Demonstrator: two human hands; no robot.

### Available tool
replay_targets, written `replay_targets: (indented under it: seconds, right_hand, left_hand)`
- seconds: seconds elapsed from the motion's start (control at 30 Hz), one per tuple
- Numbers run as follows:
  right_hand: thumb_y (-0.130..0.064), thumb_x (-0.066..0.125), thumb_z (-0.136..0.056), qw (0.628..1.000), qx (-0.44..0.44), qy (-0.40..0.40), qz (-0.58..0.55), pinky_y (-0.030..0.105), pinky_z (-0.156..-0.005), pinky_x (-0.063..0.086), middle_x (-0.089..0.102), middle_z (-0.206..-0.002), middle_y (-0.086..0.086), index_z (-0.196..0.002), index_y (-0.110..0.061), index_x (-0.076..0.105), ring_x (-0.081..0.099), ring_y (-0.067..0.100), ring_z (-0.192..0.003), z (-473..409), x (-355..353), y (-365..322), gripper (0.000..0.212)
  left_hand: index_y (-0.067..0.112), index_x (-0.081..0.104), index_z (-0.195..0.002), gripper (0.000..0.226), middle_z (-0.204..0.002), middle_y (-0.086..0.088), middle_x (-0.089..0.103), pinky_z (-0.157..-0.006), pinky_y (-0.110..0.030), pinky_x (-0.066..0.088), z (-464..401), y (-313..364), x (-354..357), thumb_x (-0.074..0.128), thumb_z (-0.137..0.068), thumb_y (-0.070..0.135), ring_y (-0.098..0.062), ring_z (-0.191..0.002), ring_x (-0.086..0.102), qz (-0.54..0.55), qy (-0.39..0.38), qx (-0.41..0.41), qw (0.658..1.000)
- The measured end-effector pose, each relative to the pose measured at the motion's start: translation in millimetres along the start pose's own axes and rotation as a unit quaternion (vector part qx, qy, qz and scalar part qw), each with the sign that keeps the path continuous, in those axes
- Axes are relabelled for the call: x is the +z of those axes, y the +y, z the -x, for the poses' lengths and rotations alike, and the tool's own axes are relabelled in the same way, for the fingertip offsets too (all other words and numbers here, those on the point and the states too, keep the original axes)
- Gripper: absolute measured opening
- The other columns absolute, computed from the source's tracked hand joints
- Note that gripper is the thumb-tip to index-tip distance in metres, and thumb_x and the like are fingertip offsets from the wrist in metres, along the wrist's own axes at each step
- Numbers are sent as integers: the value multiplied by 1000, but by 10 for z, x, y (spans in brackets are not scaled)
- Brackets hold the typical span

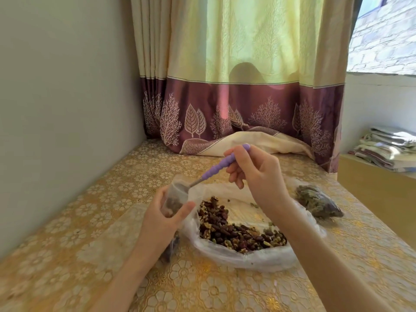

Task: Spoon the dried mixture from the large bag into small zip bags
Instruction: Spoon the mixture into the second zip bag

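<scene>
A large clear bag (252, 257) lies open on the table, with a brown dried mixture (227, 230) of nuts and fruit spread inside it. My left hand (162, 219) grips a small zip bag (174, 199) upright just left of the large bag; some mixture shows in its lower part. My right hand (254, 174) holds a spoon by its purple handle (221, 164). The metal bowl of the spoon (185, 188) is tipped into the small bag's open mouth.
A filled small bag of greenish pieces (317, 203) lies at the right of the large bag. Another dark bag (171, 248) lies under my left wrist. The table has a gold floral cloth (94, 221). A curtain (236, 113) hangs behind; folded cloths (387, 147) sit at far right.
</scene>
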State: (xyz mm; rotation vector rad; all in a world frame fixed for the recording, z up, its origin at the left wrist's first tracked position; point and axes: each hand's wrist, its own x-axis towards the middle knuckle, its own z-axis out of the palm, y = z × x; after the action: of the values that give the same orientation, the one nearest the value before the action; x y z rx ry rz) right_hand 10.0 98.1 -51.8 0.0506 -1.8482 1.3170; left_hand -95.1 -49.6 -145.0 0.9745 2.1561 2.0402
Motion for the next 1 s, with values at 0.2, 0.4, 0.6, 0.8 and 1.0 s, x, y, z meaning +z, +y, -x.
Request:
replay_targets:
  seconds: [0.2,0.4,0.6,0.8,1.0]
  right_hand:
    - [-17,42,-101,994,29,77,-67,22,-46,41,63,-61,-1,-80,-6,64,52,14,-54,44,-199,86,33]
    - [-26,46,-100,969,73,233,-39,20,-40,40,60,-52,-2,-69,-10,63,51,11,-46,96,-529,320,39]
    - [-28,47,-99,955,163,236,75,22,-45,45,67,-60,4,-75,-7,64,55,8,-47,315,-749,713,36]
    - [-27,47,-99,952,223,206,30,18,-46,48,66,-57,0,-74,-9,67,59,9,-50,431,-733,813,37]
    - [-21,43,-101,958,246,149,-2,18,-43,47,67,-55,1,-79,0,64,57,10,-47,480,-595,738,37]
  left_hand:
    - [18,53,-117,69,-111,0,63,-90,-47,51,-7,9,-30,67,-64,59,-23,-104,60,-37,27,2,999]
    - [31,55,-110,53,-98,22,65,-75,-18,49,-5,16,-22,66,-66,58,6,-90,61,-33,31,17,999]
    - [29,54,-114,62,-101,16,66,-77,-26,52,-11,-26,-16,66,-64,63,2,-90,63,-34,27,17,999]
    - [43,53,-103,48,-98,26,64,-70,-21,48,-14,-33,9,67,-65,68,4,-87,62,-53,19,34,998]
    - [37,54,-104,45,-96,26,63,-69,-18,44,-15,-41,18,68,-68,60,5,-85,61,-71,17,39,997]
